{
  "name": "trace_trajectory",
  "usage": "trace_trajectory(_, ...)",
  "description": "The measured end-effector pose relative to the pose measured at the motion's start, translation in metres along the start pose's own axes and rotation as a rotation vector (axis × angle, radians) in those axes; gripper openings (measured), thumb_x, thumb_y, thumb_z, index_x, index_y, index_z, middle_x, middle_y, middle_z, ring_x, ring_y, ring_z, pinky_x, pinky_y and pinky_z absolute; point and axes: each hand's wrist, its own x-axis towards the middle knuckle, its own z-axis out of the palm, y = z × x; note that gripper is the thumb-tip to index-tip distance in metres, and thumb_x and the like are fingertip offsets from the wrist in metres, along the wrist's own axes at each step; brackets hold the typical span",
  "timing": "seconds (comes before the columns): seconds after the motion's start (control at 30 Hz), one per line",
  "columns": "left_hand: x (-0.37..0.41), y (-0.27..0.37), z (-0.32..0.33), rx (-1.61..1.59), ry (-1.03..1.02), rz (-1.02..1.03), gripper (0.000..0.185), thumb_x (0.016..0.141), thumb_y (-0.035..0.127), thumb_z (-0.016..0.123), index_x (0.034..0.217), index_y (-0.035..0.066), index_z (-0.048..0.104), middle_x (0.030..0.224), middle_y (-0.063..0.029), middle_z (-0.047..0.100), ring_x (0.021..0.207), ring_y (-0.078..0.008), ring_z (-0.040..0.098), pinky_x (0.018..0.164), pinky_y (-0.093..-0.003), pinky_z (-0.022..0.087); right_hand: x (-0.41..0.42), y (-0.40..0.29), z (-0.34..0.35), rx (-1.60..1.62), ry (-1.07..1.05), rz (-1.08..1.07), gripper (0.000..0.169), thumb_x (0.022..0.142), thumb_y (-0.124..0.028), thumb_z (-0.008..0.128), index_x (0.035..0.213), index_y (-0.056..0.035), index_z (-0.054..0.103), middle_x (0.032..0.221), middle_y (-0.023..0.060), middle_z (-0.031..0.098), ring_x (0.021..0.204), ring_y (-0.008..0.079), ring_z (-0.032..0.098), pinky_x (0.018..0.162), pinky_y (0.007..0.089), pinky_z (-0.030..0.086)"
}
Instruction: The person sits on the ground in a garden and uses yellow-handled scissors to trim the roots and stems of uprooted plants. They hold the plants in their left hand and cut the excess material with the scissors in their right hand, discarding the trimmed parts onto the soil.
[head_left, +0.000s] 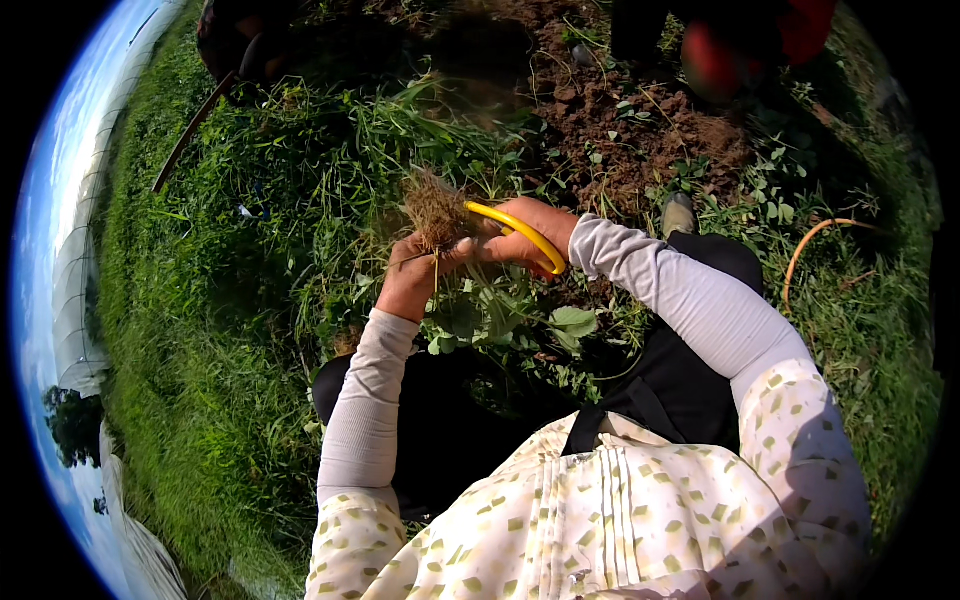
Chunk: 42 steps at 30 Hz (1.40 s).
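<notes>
My left hand (412, 270) grips an uprooted leafy plant near its base. Its brown, fibrous root clump (436, 211) points away from me, and green leaves (484, 311) hang below the hands. Thumb to thumb with it, my right hand (521, 232) is closed around a tool with a yellow looped handle (536, 236), probably scissors. Fingers and roots hide its blades. Both hands meet over the grass, in front of my knees.
Dug brown soil (637, 127) lies ahead. Beyond it are a person in red (720, 60) and another person (244, 41) near a thin curved brown strip (191, 135). My boot (678, 215) and an orange curved hose or rod (799, 255) are to the right. A plastic greenhouse (79, 277) stands left.
</notes>
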Motion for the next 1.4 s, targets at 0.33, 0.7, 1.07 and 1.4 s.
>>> trace_trajectory(0.33, -0.001, -0.007, 0.002, 0.109, -0.214, -0.258, 0.027, 0.078, 0.015, 0.069, 0.1, 0.001, 0.062, 0.085, 0.0013, 0.063, 0.073, -0.0089, 0.057, 0.072, -0.023, 0.045, 0.005, 0.039, -0.002, -1.268, 0.478, -0.422, 0.008, 0.073, -0.011, 0.059, 0.076, -0.0037, 0.059, 0.077, 0.0122, 0.056, 0.069, 0.025, 0.06, 0.059, 0.0372, 0.049)
trace_trajectory(0.7, -0.05, 0.034, -0.121, -0.444, 0.17, 0.056, 0.029, 0.083, 0.024, 0.063, 0.103, 0.004, 0.055, 0.086, -0.0049, 0.061, 0.076, -0.0163, 0.059, 0.07, -0.0295, 0.05, -0.015, 0.04, -0.081, -0.641, 0.749, 0.035, 0.033, 0.084, -0.037, 0.057, 0.087, -0.0045, 0.061, 0.076, 0.0142, 0.061, 0.068, 0.027, 0.058, 0.064, 0.0384, 0.044)
trace_trajectory(1.07, -0.333, 0.011, -0.331, 1.577, 0.683, -1.327, 0.035, 0.079, 0.018, 0.06, 0.113, 0.008, 0.059, 0.112, -0.012, 0.06, 0.103, -0.0243, 0.058, 0.084, -0.036, 0.047, 0.004, 0.045, -0.047, -0.416, 0.605, -0.015, 0.029, 0.084, -0.026, 0.06, 0.101, -0.003, 0.063, 0.083, 0.0076, 0.064, 0.075, 0.0136, 0.059, 0.068, 0.0275, 0.046)
trace_trajectory(1.4, -0.257, -0.116, -0.286, 1.566, 0.962, -0.812, 0.064, 0.068, 0.023, 0.071, 0.123, 0.014, 0.04, 0.11, -0.0117, 0.052, 0.102, -0.0296, 0.053, 0.08, -0.0419, 0.047, -0.015, 0.04, -0.04, -0.637, 0.616, -0.181, 0.023, 0.084, -0.021, 0.061, 0.097, -0.002, 0.062, 0.085, 0.0107, 0.063, 0.072, 0.0184, 0.059, 0.065, 0.029, 0.047)
